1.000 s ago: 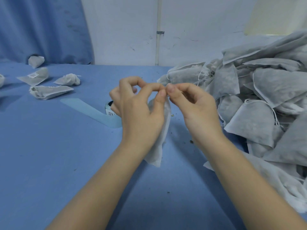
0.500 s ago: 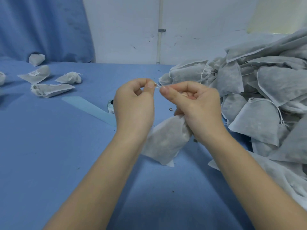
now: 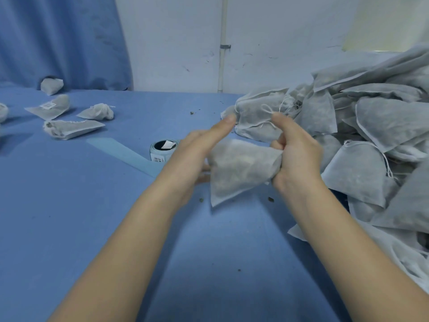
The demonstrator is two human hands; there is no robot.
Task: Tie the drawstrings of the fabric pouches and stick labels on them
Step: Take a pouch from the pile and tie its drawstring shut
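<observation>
Two hands (image 3: 199, 156), one label roll (image 3: 162, 149), perhaps five loose pouches (image 3: 69, 129), one heap (image 3: 371, 126).

A heap of pouches (image 3: 371, 126) is piled along the table's (image 3: 69, 205) right edge. Four pouches (image 3: 69, 129) are scattered by the far left corner. A label roll (image 3: 162, 149) is placed mid-table, between both groups.

Pouch (image 3: 241, 168) in right hand (image 3: 294, 156)

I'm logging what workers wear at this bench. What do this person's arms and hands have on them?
Nothing is worn, as far as the head view shows. The left hand and right hand are bare, with no gloves, rings or watch visible. Both forearms are bare to the frame's bottom edge; no sleeves show.
</observation>
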